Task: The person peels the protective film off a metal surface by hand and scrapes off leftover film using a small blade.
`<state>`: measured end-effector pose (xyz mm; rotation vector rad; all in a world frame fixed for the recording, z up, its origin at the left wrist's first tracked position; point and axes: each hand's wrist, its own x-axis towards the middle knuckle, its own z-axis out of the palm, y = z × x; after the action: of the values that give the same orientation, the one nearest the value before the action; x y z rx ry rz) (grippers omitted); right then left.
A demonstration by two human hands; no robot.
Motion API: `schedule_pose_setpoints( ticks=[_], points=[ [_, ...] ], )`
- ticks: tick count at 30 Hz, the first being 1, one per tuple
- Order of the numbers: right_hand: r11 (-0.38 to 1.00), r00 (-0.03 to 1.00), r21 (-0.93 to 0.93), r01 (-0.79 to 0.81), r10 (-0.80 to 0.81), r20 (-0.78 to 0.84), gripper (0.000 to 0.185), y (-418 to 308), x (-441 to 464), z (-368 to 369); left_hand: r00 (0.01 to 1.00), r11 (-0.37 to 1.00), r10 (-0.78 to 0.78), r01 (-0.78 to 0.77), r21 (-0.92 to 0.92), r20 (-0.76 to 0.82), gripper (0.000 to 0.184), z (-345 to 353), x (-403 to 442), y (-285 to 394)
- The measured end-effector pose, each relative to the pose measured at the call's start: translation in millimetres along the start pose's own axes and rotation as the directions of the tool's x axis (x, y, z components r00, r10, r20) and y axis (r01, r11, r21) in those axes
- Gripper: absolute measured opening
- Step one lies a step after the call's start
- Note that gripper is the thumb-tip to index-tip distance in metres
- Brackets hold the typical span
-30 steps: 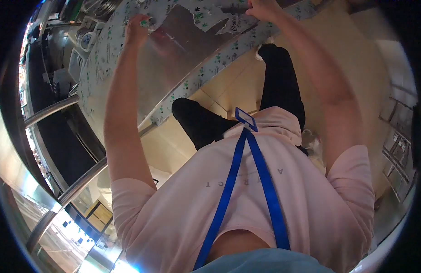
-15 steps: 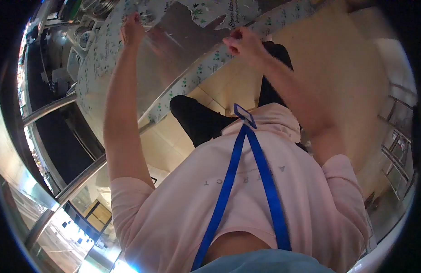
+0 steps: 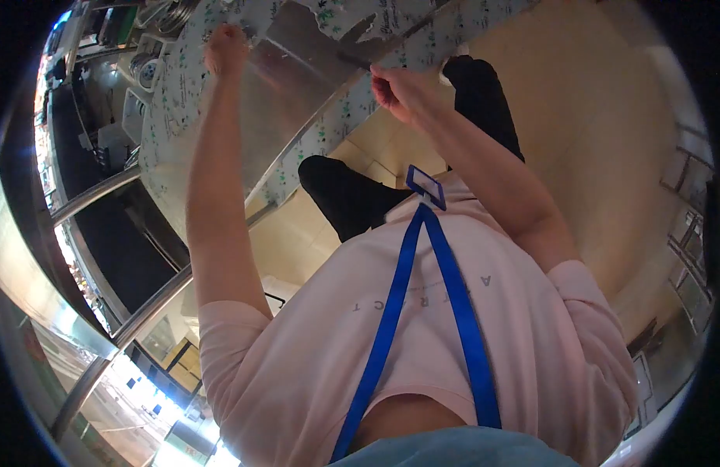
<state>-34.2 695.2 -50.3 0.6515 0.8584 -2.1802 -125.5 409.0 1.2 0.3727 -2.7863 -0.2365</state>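
Observation:
A metal surface [image 3: 278, 97] carries printed protective film [image 3: 173, 109] with green leaf marks, torn to ragged edges near the top. Bare metal shows in its middle. My left hand [image 3: 226, 50] is closed over the film at the upper left; what its fingers grip, if anything, is too small to make out. My right hand [image 3: 395, 89] is closed in a pinch beside the front edge strip. Whatever lies between its fingers is hidden. A torn flap of film [image 3: 352, 17] lies above and between my hands.
Racks with dishes [image 3: 148, 71] stand at the upper left. Metal rails [image 3: 154, 307] run along the left side. My legs [image 3: 340, 194] are below the front edge, over a tiled floor [image 3: 578, 117]. Metal frames [image 3: 691, 233] are at the right.
My right hand has come down and left from the top of the view toward the front edge, and its fingers are closed. My left hand has moved only slightly.

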Motion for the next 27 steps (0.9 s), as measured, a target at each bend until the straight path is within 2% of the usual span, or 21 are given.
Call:
schedule_pose_setpoints(
  ticks=[1, 2, 3, 4, 5, 6, 7, 8, 10, 11, 13, 16, 20, 22, 27],
  points=[
    [1.000, 0.998, -0.027, 0.002, -0.001, 0.063, 0.018, -2.3, -0.9, -1.3, 1.000, 0.999, 0.013, -0.013, 0.040, -0.007, 0.025, -2.4, -5.8, 15.1],
    [0.999, 0.992, -0.053, 0.006, 0.001, 0.126, 0.020, -5.4, -3.1, -0.1, 0.993, 0.998, 0.056, -0.052, -0.047, 0.102, 0.026, 14.9, -11.0, 14.9],
    [0.999, 0.999, -0.037, 0.009, -0.007, 0.047, 0.021, -5.5, -3.6, 4.1, 0.973, 0.987, 0.108, -0.081, -0.136, 0.206, 0.027, 36.0, -23.5, 11.6],
    [1.000, 0.999, -0.021, 0.011, -0.012, -0.031, 0.022, -5.3, -6.7, 13.5, 0.916, 0.899, 0.349, -0.268, -0.347, 0.197, 0.028, 59.0, -47.6, 7.0],
    [1.000, 0.994, -0.008, 0.012, -0.013, -0.110, 0.023, -4.1, -8.0, 18.4, 0.883, 0.890, 0.308, -0.136, -0.435, 0.355, 0.028, 50.7, -64.8, 33.6],
    [0.998, 0.997, 0.007, 0.059, -0.059, -0.047, 0.024, -0.2, -4.4, 15.8, 0.825, 0.878, 0.259, 0.016, -0.478, 0.502, 0.027, 41.2, -82.2, 61.4],
    [0.994, 0.994, 0.025, 0.105, -0.105, 0.014, 0.025, 6.4, 2.2, 10.5, 0.622, 0.870, -0.070, 0.421, -0.258, 0.780, 0.026, -5.7, -91.4, 110.2],
    [0.988, 0.986, 0.046, 0.147, -0.150, 0.073, 0.026, 11.5, 5.3, 7.0, 0.614, 0.801, -0.070, 0.504, -0.322, 0.786, 0.023, -16.1, -92.6, 121.4],
    [0.990, 0.991, 0.057, 0.130, -0.127, -0.050, 0.025, 7.9, -1.7, 17.6, 0.603, 0.629, -0.065, 0.643, -0.437, 0.795, 0.019, -25.3, -94.1, 132.4],
    [0.990, 0.987, 0.064, 0.123, -0.115, -0.111, 0.024, 6.0, -4.0, 21.5, 0.578, 0.563, -0.088, 0.700, -0.439, 0.811, 0.018, -18.9, -93.6, 132.4],
    [0.985, 0.987, 0.112, 0.132, -0.119, -0.113, 0.021, 8.4, -2.5, 21.8, 0.523, 0.418, -0.129, 0.799, -0.432, 0.842, 0.017, -3.9, -93.4, 129.5],
    [0.971, 0.980, 0.160, 0.177, -0.158, -0.124, 0.018, 9.9, 0.1, 25.4, 0.503, 0.304, -0.200, 0.848, -0.435, 0.841, 0.018, 4.5, -96.0, 132.6],
    [0.952, 0.962, 0.201, 0.230, -0.192, -0.192, 0.018, 11.7, 3.3, 26.7, 0.537, 0.251, -0.211, 0.838, -0.485, 0.817, 0.015, 9.7, -99.7, 137.0],
    [0.957, 0.966, 0.184, 0.223, -0.192, -0.173, 0.020, 8.2, 5.8, 23.8, 0.542, 0.207, -0.190, 0.837, -0.506, 0.819, 0.013, 10.2, -99.7, 140.6],
    [0.965, 0.964, 0.166, 0.201, -0.166, -0.206, 0.021, -1.8, 8.4, 21.7, 0.546, 0.188, -0.281, 0.838, -0.512, 0.789, 0.012, 12.6, -97.1, 152.1]
  ],
)
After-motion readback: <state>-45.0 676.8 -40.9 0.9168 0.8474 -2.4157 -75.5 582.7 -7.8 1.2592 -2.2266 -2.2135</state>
